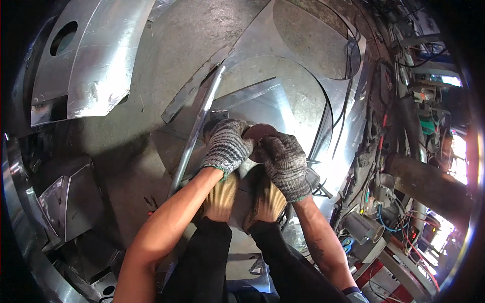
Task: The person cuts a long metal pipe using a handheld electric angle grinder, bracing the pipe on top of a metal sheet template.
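Reddish-brown disc [259, 131] sits between the two hands, with a metal sheet [265, 101] beyond; being round, it gives us no long axis. Right hand [285, 164] appears to grasp its right edge; left hand [227, 145] curls beside its left edge, grip hidden, so we cannot tell. We read no brands, labels or writing.

Cut sheet metal [252, 40], a bent panel [103, 63], a tube [198, 129] and a concrete floor [187, 25] show a metal workshop.

Single wide head-worn view, forward and steeply down past legs [202, 262] to floor [144, 108].
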The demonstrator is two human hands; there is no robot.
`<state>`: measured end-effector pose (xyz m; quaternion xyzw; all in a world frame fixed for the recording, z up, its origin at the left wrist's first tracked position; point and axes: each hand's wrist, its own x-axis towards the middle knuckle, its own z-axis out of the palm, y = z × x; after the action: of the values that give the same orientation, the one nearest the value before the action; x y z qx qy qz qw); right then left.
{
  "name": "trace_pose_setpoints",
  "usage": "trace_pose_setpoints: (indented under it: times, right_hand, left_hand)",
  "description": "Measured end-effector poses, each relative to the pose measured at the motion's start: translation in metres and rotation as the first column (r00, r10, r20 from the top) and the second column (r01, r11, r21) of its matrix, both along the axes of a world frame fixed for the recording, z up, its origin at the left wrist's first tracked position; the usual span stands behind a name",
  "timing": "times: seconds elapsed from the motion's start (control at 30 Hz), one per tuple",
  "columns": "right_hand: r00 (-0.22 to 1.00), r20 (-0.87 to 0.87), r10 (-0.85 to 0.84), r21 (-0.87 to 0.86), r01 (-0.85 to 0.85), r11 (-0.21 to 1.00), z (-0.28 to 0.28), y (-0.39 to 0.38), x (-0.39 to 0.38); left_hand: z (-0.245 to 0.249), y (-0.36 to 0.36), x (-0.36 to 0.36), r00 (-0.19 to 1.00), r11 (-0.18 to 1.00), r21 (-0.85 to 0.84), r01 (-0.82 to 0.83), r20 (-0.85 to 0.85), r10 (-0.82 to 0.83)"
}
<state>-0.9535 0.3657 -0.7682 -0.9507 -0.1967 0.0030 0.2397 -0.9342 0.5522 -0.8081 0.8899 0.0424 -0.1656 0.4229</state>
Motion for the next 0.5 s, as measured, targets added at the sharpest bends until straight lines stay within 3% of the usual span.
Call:
trace_pose_setpoints:
  times: [0.17, 0.3, 0.4, 0.5]
  right_hand:
    - [1.0, 0.018, 0.007, -0.096, -0.006, 0.995, -0.006, -0.002, -0.002]
    - [0.994, -0.084, -0.073, -0.021, 0.071, 0.997, 0.012, 0.008, 0.003]
    - [0.997, -0.077, 0.005, -0.011, -0.006, 1.0, 0.017, 0.009, 0.006]
    - [0.989, -0.125, 0.075, -0.025, -0.078, 0.997, 0.013, 0.002, 0.006]
  left_hand:
    - [0.005, 0.002, -0.001, 1.0, 1.0, 0.027, -0.005, 0.023, 0.005]
    - [0.001, 0.001, 0.001, 1.0, 0.999, 0.047, 0.011, -0.008, -0.011]
    - [-0.003, 0.002, 0.001, 0.997, 1.0, 0.01, 0.015, -0.072, -0.014]
    - [-0.002, 0.001, 0.0, 1.0, 1.0, 0.012, -0.01, 0.02, 0.009]
